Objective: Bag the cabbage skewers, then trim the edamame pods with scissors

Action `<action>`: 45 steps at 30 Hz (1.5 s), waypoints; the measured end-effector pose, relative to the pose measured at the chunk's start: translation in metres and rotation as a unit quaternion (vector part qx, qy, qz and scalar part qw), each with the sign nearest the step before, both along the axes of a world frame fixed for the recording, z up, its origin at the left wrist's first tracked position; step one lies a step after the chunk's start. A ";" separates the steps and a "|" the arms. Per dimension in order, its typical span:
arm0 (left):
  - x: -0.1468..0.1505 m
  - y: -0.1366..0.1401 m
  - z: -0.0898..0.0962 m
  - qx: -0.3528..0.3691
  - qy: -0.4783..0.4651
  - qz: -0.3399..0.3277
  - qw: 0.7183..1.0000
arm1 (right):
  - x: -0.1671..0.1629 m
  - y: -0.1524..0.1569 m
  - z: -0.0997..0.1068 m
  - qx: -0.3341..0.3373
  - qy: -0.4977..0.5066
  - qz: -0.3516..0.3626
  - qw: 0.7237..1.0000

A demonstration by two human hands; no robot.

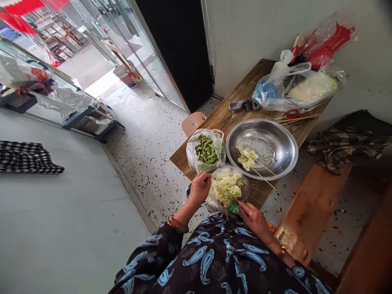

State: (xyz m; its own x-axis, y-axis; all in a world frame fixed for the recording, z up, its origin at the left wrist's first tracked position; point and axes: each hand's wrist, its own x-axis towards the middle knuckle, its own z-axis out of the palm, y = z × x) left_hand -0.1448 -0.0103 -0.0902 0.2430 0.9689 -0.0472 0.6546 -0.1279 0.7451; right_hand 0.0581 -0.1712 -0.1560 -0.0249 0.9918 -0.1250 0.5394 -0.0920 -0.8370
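Observation:
A plastic bag of cauliflower florets (227, 188) lies at the table's near corner, right in front of my body. At its left edge is my left hand (200, 188), fingers curled together; what they pinch, if anything, is hidden. My right hand (252, 218) is closed at the bag's lower right, beside a small green patch (233, 207); I cannot make out what its fingers hold. Thin wooden sticks show around the florets. Beyond the bag, a steel basin (261, 141) holds skewered cauliflower (246, 158), with the stick ends poking over the rim.
A bag of green pods (207, 149) stands left of the basin. Farther back on the wooden table (220, 118) are a dark cloth (244, 105), red-handled scissors (292, 114), skewers and a plastic bag (269, 92). A wooden bench (315, 204) stands right, a pink stool (192, 123) behind.

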 end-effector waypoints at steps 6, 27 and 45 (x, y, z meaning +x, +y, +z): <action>0.003 -0.006 0.000 0.020 -0.013 -0.010 1.000 | -0.007 0.023 0.003 -0.017 -0.035 0.025 0.999; 0.001 -0.004 0.001 0.039 0.012 -0.042 0.998 | -0.019 0.052 0.018 -0.081 0.047 0.068 0.993; 0.032 0.035 -0.007 0.054 0.234 -0.110 0.965 | -0.006 0.071 0.032 -0.039 0.014 0.139 0.989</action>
